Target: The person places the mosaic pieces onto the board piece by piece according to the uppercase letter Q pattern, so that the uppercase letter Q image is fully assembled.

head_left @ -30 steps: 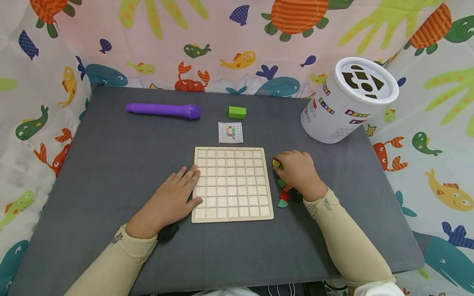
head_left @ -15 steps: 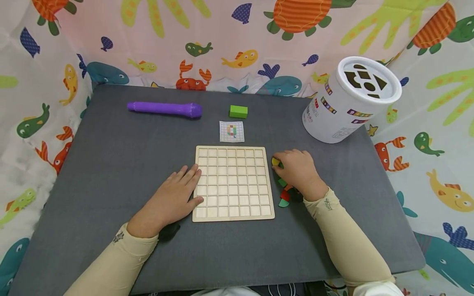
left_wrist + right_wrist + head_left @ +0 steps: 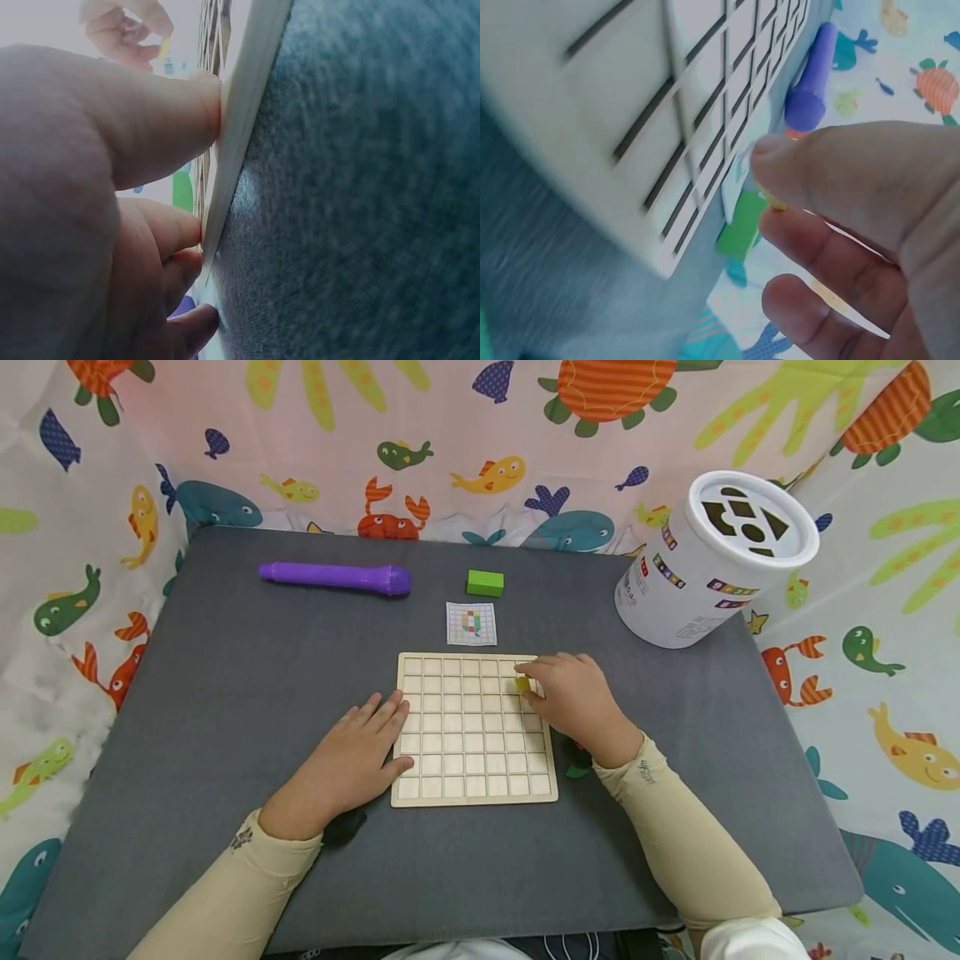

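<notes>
A pale wooden grid board (image 3: 465, 743) lies flat on the grey table. My left hand (image 3: 341, 768) rests along its left edge, fingers straight, with the thumb and fingertips on the rim in the left wrist view. Over the board's upper right corner, my right hand (image 3: 577, 697) pinches a small yellow tile (image 3: 522, 683) between thumb and index finger. In the right wrist view the tile (image 3: 772, 199) is mostly hidden by the thumb. Beneath the right wrist a green tile (image 3: 577, 771) shows; the tiles beside it are largely covered by the arm.
Behind the board lies a small pattern card (image 3: 471, 624), with a green block (image 3: 485, 583) beyond it. A purple microphone-shaped stick (image 3: 335, 578) lies at the back left. At the back right stands a white tub (image 3: 690, 585) with shape cutouts in its lid.
My right hand has moved left from the pile of tiles to over the board's upper right corner, carrying the yellow tile. My left hand stays at the board's edge.
</notes>
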Demonstrator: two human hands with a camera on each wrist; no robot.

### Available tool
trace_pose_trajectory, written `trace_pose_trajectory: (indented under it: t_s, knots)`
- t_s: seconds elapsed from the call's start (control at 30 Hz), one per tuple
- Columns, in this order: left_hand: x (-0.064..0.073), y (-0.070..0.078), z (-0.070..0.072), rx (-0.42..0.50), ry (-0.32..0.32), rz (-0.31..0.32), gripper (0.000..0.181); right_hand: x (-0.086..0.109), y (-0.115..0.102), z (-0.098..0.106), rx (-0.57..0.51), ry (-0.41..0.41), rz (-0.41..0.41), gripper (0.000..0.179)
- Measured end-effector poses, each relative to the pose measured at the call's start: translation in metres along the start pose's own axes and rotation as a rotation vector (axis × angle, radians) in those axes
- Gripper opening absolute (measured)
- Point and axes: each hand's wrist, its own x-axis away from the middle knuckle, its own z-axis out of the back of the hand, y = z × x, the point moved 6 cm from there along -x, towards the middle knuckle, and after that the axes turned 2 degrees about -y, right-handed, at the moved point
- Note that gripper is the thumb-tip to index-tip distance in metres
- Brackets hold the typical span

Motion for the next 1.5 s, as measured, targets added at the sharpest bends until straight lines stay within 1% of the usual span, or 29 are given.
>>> trace_pose_trajectory:
  t_s: [0.3, 0.43, 0.57, 0.8, 1.0, 1.27, 1.4, 1.5]
  knots:
    - [0.0, -0.002, -0.001, -0.003, -0.001, 0.009, 0.082, -0.025, -0.031, 0.0, -0.002, -0.01, 0.079, 0.04]
    - [-0.001, -0.002, 0.0, -0.007, -0.003, 0.006, 0.081, -0.033, -0.041, -0.002, -0.009, -0.012, 0.109, 0.037]
    - [-0.001, -0.001, 0.001, -0.006, -0.006, 0.006, 0.081, -0.041, -0.048, -0.006, -0.009, -0.037, 0.127, 0.032]
    - [-0.001, -0.002, -0.001, -0.015, -0.001, 0.018, 0.084, -0.054, -0.062, -0.013, -0.026, -0.056, 0.131, 0.015]
    - [0.0, -0.002, 0.0, -0.026, 0.018, 0.009, 0.082, -0.063, -0.072, -0.02, -0.029, -0.083, 0.121, 0.015]
    - [0.0, -0.001, 0.0, -0.036, 0.03, 0.003, 0.082, -0.066, -0.076, -0.027, -0.043, -0.097, 0.106, 0.016]
    - [0.001, -0.001, 0.001, -0.04, 0.039, 0.0, 0.082, -0.066, -0.077, -0.03, -0.07, -0.111, 0.108, 0.01]
    - [0.001, -0.002, 0.001, -0.042, 0.039, 0.001, 0.081, -0.067, -0.078, -0.03, -0.07, -0.104, 0.12, 0.008]
